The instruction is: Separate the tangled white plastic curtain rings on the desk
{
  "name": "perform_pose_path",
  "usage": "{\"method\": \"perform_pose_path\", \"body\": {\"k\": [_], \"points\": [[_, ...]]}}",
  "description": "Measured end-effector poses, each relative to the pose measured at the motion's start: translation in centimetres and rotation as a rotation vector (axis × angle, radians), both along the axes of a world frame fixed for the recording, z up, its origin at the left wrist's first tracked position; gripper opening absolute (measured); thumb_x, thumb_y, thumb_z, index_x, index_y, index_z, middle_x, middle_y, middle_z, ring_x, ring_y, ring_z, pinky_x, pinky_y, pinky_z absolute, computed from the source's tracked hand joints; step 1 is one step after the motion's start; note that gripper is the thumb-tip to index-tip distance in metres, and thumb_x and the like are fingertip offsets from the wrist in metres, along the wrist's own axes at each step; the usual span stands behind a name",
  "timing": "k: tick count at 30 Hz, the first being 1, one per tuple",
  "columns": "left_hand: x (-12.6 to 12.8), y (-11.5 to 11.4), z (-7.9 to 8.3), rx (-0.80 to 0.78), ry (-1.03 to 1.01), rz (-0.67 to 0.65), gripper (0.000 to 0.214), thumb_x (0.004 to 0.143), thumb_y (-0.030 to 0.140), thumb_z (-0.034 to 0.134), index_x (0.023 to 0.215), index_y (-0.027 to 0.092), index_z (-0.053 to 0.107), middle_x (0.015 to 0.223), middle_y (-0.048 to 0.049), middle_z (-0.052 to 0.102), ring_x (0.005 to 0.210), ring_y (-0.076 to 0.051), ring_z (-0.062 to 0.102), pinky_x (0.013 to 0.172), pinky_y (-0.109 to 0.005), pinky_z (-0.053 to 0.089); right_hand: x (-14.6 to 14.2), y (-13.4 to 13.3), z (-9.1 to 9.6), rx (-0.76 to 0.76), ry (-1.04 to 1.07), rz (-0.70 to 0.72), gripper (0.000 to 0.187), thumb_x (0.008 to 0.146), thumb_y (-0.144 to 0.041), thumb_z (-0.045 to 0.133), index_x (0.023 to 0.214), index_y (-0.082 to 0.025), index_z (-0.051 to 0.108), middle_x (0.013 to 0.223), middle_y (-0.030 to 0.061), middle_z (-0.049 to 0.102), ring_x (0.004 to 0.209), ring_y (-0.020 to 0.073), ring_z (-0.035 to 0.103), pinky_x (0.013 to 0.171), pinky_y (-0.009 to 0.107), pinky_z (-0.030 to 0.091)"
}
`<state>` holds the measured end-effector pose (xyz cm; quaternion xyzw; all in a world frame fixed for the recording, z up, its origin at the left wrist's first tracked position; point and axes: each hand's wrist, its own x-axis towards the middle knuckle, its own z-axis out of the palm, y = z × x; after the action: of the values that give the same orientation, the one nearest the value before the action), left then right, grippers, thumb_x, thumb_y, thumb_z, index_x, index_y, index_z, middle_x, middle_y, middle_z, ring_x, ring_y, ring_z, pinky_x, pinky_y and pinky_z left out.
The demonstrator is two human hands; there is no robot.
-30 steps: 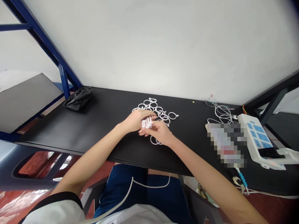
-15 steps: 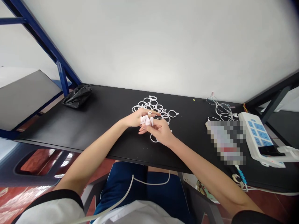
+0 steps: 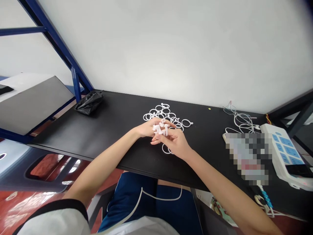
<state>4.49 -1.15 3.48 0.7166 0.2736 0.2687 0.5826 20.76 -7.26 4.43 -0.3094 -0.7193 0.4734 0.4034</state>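
My left hand [image 3: 146,128] is cupped over the black table, with several small white plastic pieces [image 3: 157,129] in its palm. My right hand [image 3: 178,143] reaches in from the right, its thumb and fingers closed on the white pieces at the left palm. Which piece each fingertip grips is too small to make out. Behind and partly under my hands lie several thin white plastic rings [image 3: 186,123] with small knobs. A few more rings [image 3: 166,149] show just below my right hand.
A crumpled black plastic bag [image 3: 90,102] lies at the table's left. To the right are tangled white cables [image 3: 242,122], a blurred-out phone-like device [image 3: 246,156] and a white power strip [image 3: 285,153] with blue sockets. A blue metal frame [image 3: 58,45] rises at the left.
The camera view has turned slightly left, so the scene sits farther right. My hands stay together, and the white pieces in the left palm have shifted a little.
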Motion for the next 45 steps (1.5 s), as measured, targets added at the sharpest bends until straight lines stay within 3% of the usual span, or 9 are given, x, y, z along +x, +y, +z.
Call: {"method": "perform_pose_path", "body": {"k": [3,9,12,16,22,29,35,40,45], "points": [[-0.1,-0.5,0.7,0.146,0.054,-0.011,0.039,0.083,0.028,0.059,0.119,0.012,0.064,0.074,-0.0043,0.067,0.057,-0.011,0.057,0.052,-0.020,0.043,0.2,0.1,0.5,-0.119,0.082,0.063,0.028,0.087,-0.042,0.064,0.081,-0.018,0.077,0.078,0.0054,0.078,0.084,0.0227,0.075,0.087,0.039,0.058],[-1.2,-1.6,1.4,0.751,0.343,0.239,0.023,0.088,0.026,0.047,0.097,0.015,0.064,0.063,0.0003,0.060,0.053,-0.011,0.050,0.054,-0.022,0.037,0.5,0.6,0.8,-0.377,0.172,0.095,0.032,0.087,-0.043,0.064,0.072,-0.016,0.071,0.070,0.0034,0.074,0.064,0.0202,0.075,0.080,0.037,0.058],[-1.5,-1.6,1.4,0.837,0.448,0.227,0.023,0.090,0.026,0.041,0.083,0.014,0.059,0.056,0.0013,0.053,0.047,-0.010,0.041,0.049,-0.023,0.030,0.6,0.9,0.7,-0.401,0.167,0.093,0.032,0.087,-0.043,0.064,0.073,-0.016,0.071,0.071,0.0033,0.075,0.065,0.0210,0.075,0.081,0.038,0.058],[-1.4,-1.5,1.4,0.691,0.341,0.174,0.024,0.087,0.022,0.042,0.064,0.017,0.045,0.054,0.0023,0.049,0.047,-0.008,0.039,0.048,-0.021,0.031,0.6,0.5,1.2,-0.270,0.090,0.047,0.032,0.090,-0.042,0.060,0.076,-0.018,0.076,0.075,0.0046,0.077,0.077,0.0219,0.075,0.088,0.040,0.056],[-1.4,-1.0,1.5,0.138,0.155,0.069,0.044,0.097,0.040,0.036,0.061,0.016,0.045,0.050,0.0027,0.048,0.044,-0.007,0.041,0.043,-0.019,0.033,0.7,-0.2,1.3,-0.121,0.008,0.045,0.025,0.092,-0.037,0.059,0.088,-0.022,0.078,0.084,0.0034,0.078,0.091,0.0233,0.073,0.090,0.040,0.056],[-1.6,-0.9,1.7,0.283,0.102,0.084,0.025,0.090,0.026,0.046,0.070,0.014,0.054,0.066,0.0001,0.059,0.060,-0.009,0.053,0.058,-0.021,0.045,0.4,0.5,1.0,-0.284,0.147,0.090,0.031,0.092,-0.043,0.058,0.082,-0.018,0.074,0.076,0.0042,0.076,0.076,0.0217,0.075,0.089,0.042,0.056],[-1.3,-1.2,2.2,0.143,-0.022,0.043,0.014,0.087,0.023,0.048,0.085,0.013,0.058,0.078,-0.0020,0.059,0.066,-0.010,0.056,0.059,-0.021,0.047,0.4,0.7,0.8,-0.408,0.315,0.188,0.031,0.091,-0.043,0.058,0.081,-0.016,0.070,0.076,0.0035,0.073,0.072,0.0218,0.074,0.084,0.044,0.058],[-0.7,-1.3,1.6,0.078,-0.100,0.147,0.015,0.084,0.029,0.055,0.081,0.014,0.055,0.069,0.0016,0.054,0.057,-0.008,0.051,0.051,-0.018,0.041,0.0,0.9,0.7,-0.492,0.407,0.094,0.034,0.082,-0.050,0.066,0.076,-0.017,0.067,0.070,0.0008,0.070,0.059,0.0171,0.068,0.068,0.037,0.060],[-0.3,-1.2,1.5,0.153,-0.217,0.571,0.023,0.076,0.032,0.061,0.066,0.015,0.049,0.059,0.0040,0.049,0.052,-0.006,0.042,0.048,-0.017,0.033,1.4,2.6,0.8,-0.530,0.489,-0.126,0.031,0.079,-0.049,0.068,0.091,-0.020,0.068,0.098,0.0043,0.074,0.062,0.0132,0.068,0.069,0.031,0.059]]}}
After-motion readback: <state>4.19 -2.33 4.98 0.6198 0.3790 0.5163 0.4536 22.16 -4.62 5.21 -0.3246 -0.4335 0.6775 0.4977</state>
